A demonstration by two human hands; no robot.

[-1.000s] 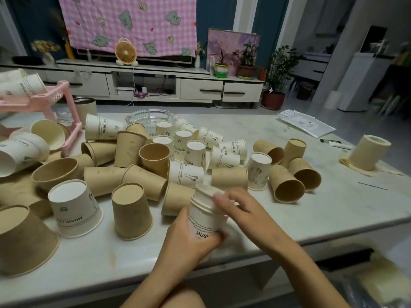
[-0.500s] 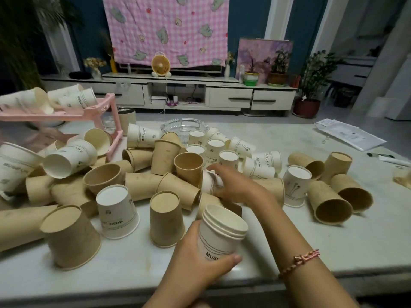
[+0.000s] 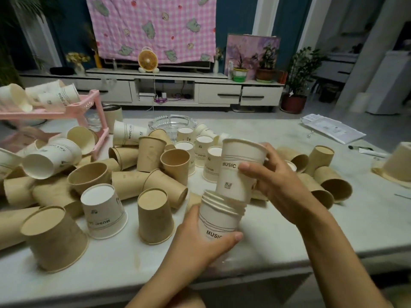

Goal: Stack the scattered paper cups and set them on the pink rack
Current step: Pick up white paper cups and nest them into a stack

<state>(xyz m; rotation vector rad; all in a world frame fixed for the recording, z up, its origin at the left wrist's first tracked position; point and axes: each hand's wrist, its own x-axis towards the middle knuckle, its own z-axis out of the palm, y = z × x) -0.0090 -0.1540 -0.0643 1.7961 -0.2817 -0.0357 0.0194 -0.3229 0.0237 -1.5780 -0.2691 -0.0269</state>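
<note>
My left hand (image 3: 200,247) grips a short stack of white "MUSIC" cups (image 3: 219,216) upright at the table's front. My right hand (image 3: 280,185) holds a single white cup (image 3: 239,172) upright, its base just entering the top of that stack. Many brown cups (image 3: 155,215) and white cups (image 3: 103,213) lie scattered or stand upside down across the table. The pink rack (image 3: 55,112) stands at the far left with a few white cups lying on its top shelf.
A glass ashtray (image 3: 172,124) sits behind the cup pile. Papers (image 3: 333,128) and a pen lie at the far right, beside an upturned brown cup (image 3: 398,163). The table's front edge (image 3: 266,270) runs just under my hands.
My right hand took a white cup from the pile and brought it over the stack in my left hand. The stack rose slightly; the view shifted.
</note>
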